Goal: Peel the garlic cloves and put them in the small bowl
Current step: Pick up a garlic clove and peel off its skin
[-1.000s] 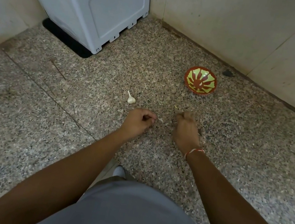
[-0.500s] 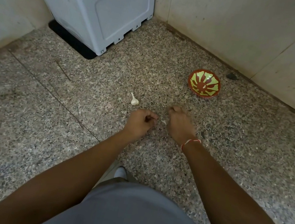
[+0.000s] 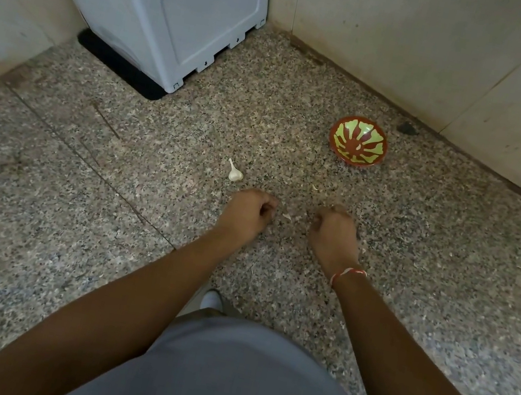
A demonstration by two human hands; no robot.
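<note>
**Garlic peeling down on the floor**

Speckled stone floor [image 3: 84,201] in a corner, beige walls on two sides, and a white appliance [image 3: 167,6] parked in the far left corner. The bowl [image 3: 358,142], red with green streaks, sits near the far wall, and there's a pale bit inside that looks like a peeled clove, hard to be sure. A garlic piece [image 3: 234,172] with its stem lies on the floor just beyond the left hand [image 3: 246,212]. Both hands hover low, a little apart. The left is curled into a loose fist; can't tell if it's got anything. The right hand [image 3: 336,235], thread bracelet [image 3: 348,273] on its wrist, has its fingers tucked under too, contents hidden. A scrap of skin [image 3: 287,216] lies between them.
</note>
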